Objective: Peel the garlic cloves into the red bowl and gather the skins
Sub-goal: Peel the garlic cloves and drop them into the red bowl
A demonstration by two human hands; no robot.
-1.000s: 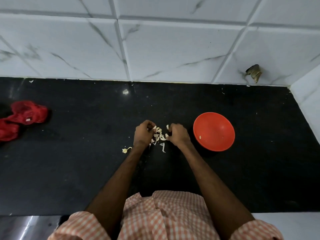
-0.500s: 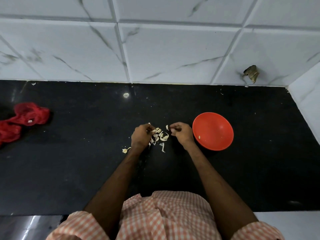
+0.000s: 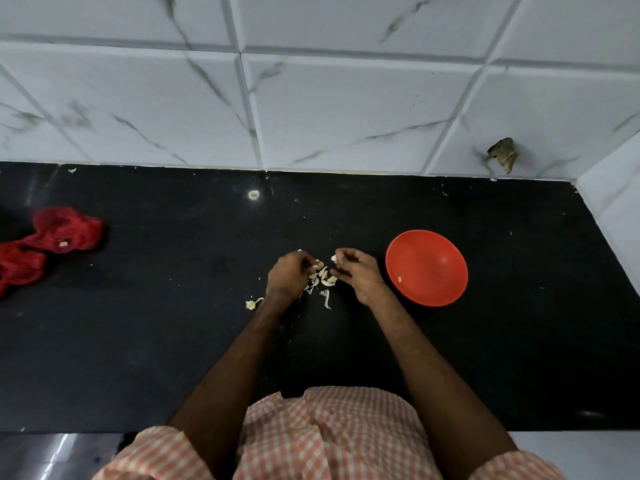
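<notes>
You stand at a black countertop beneath a white marbled tile wall, both forearms reaching forward from the short sleeves of an orange-and-white checked shirt. Your left hand is curled, knuckles up, with its fingertips at the left edge of a small heap of garlic skins. Whether those fingers actually pinch a skin cannot be told from this angle. Your right hand sits just right of the heap, its fingers bent and its thumb and forefinger nipping a small pale garlic clove above the far side of the pile. The two hands are near each other but not touching, with the skins lying between them on the counter. One loose strip of skin lies just in front of the heap, and a pale stem scrap rests beside your left wrist. The red bowl stands upright on the counter just to the right of your right hand, with one small pale piece lying low on its left inner wall. Well apart, at the far left of the counter, lies a crumpled red mesh bag. A brownish mark shows on the wall near the right corner.
</notes>
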